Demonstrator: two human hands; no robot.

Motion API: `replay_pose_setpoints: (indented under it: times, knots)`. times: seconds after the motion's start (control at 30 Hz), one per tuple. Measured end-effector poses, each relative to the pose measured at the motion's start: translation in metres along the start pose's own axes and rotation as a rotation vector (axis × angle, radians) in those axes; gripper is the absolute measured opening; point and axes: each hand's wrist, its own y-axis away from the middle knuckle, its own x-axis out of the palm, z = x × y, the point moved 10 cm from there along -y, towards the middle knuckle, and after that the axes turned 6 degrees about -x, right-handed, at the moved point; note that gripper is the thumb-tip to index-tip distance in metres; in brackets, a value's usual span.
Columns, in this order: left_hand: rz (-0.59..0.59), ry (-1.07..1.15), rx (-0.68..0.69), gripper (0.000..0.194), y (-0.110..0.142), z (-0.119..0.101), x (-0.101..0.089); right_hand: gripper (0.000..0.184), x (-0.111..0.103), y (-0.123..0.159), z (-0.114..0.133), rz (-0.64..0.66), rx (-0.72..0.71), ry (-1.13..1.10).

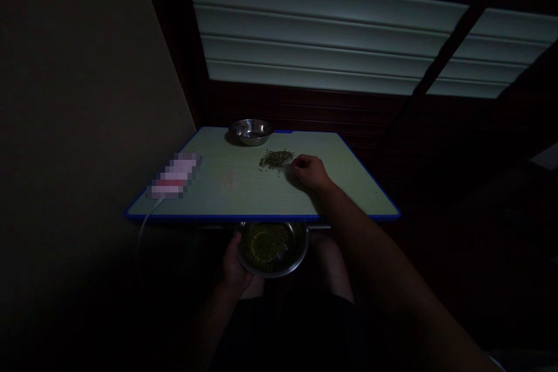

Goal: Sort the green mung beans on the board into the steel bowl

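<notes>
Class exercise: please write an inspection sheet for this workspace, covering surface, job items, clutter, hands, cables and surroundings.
Surface: pale green rectangular tabletop with blue edging.
Job items: small green bean-like pieces scattered in a loose heap; wide shiny metal bowl below the near edge, containing similar pieces; second round shiny metal bowl near the far edge.
Clutter: pixelated pink-and-white flat object at left.
Hands: left hand holds the lower bowl's left side; right hand beside the heap, fingers bent, grip unclear.
Cables: thin white cable runs from the flat object over the near edge.
Surroundings: pale slatted panels in dark framing; dim light.
</notes>
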Motion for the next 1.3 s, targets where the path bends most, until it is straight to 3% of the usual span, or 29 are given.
replay_pose_setpoints:
  times: [0.13, 0.27, 0.47, 0.67, 0.9, 1.13, 1.3]
  knots:
    - [-0.016, 0.005, 0.016, 0.025, -0.001, -0.001, -0.003, 0.011, 0.002, 0.001, -0.001, 0.011, 0.029, -0.100]
    - [-0.025, 0.008, 0.014, 0.025, 0.000, -0.001, -0.001, 0.015, -0.001, 0.001, 0.000, -0.014, 0.012, -0.059]
    - [-0.024, 0.008, 0.008, 0.027, 0.000, 0.000, -0.002, 0.014, 0.005, 0.003, 0.003, 0.047, 0.030, -0.127]
    - [-0.020, -0.007, 0.003, 0.025, 0.001, 0.000, 0.000, 0.014, -0.003, 0.003, 0.003, -0.019, 0.060, -0.154]
    - [-0.031, -0.004, -0.004, 0.024, 0.002, 0.000, 0.001, 0.015, 0.008, 0.007, 0.005, 0.071, 0.090, -0.243]
    - [-0.060, -0.009, -0.027, 0.024, 0.002, 0.002, -0.002, 0.012, 0.010, 0.008, 0.007, 0.099, 0.079, -0.209]
    - [-0.007, -0.011, -0.001, 0.025, 0.002, 0.000, 0.003, 0.012, 0.009, 0.008, 0.008, 0.103, 0.073, -0.150]
